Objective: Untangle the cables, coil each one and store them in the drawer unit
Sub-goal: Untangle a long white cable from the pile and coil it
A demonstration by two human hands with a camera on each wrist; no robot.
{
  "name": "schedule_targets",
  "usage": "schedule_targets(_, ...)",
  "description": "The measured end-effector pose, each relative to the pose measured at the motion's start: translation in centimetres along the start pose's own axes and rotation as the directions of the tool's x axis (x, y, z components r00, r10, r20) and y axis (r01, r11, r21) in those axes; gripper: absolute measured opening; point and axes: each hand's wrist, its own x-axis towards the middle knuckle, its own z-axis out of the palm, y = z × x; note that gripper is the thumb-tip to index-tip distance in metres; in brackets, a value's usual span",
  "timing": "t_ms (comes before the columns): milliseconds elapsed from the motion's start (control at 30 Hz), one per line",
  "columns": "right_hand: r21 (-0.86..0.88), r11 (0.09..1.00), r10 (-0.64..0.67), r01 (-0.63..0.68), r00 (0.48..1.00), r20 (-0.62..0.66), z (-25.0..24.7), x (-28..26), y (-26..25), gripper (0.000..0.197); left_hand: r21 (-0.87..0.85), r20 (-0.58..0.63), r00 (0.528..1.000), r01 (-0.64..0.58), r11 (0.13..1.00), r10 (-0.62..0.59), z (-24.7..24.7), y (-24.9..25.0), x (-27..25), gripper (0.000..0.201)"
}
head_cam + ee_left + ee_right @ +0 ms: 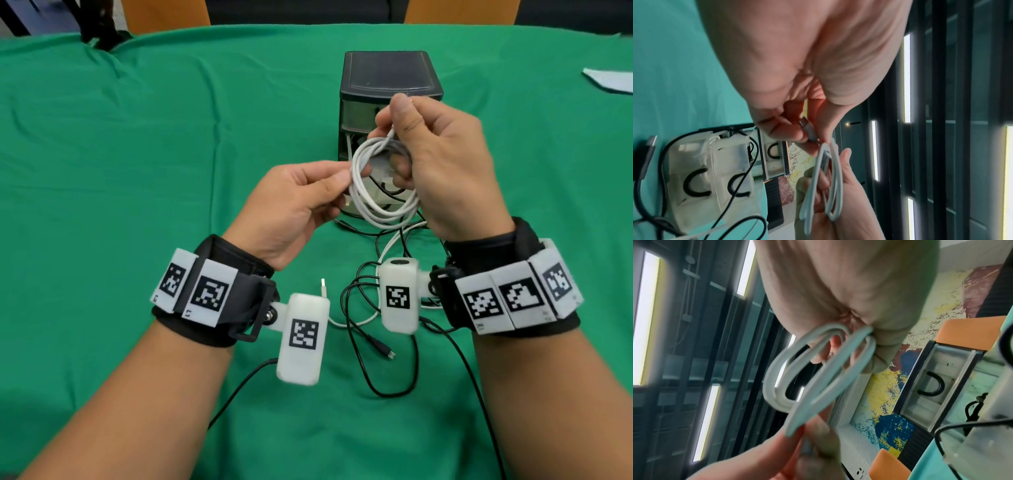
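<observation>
While both hands pinch it, the white coil hangs with its long axis roughly vertical.

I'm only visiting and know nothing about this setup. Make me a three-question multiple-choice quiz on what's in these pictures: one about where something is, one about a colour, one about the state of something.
1. Where is the drawer unit?
A. On the table beyond the hands
B. On the floor
C. On the person's lap

2. What colour is the coiled cable being held?
A. Black
B. White
C. Red

3. What state is the black cable near the wrists in?
A. Coiled in a drawer
B. Lying loose on the green cloth
C. Wrapped round a wrist

Answers:
1 A: the head view shows it standing on the cloth past both hands.
2 B: the loops are white, pinched by the left hand and held by the right hand.
3 B: it sprawls in open curves on the cloth, its plug free.
</observation>
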Motion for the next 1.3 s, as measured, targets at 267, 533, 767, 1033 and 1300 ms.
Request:
schedule_targets(267,-0.111,0.994,-0.013,0.017,0.999,0.042,-0.4,0.1,0.0,0.022,0.285,-0.127,0.988,-0.046,0.957,0.085,-0.4,0.2,0.1,0.014)
schedule_targets(533,-0.019,0.999,0.041,-0.041,0.999,0.016,-0.4,0.1,0.2,0.021,0.357,-0.239,0.963,-0.035,0.933,0.127,-0.9,0.0,0.3,0.015)
schedule_targets(767,-0.123,0.989,-0.081,0.078,0.996,-0.022,-0.1,0.0,0.4,0.015,0.214,-0.301,0.948,-0.042,0.976,0.107,-0.6,0.2,0.6,0.031)
schedule_targets(1033,-0.269,0.907,-0.329,0.323,0.944,0.026,-0.6,0.0,0.1,0.018,0.218,-0.122,0.987,0.130,0.967,-0.105,0.0,0.9,0.3,0.046)
schedule_targets(1300,-0.103,0.956,-0.265,0.274,0.960,0.090,-1.0,-0.2,-0.4,0.029,0.189,-0.113,0.993,-0.019,0.982,0.041,0.4,0.6,0.0,0.022)
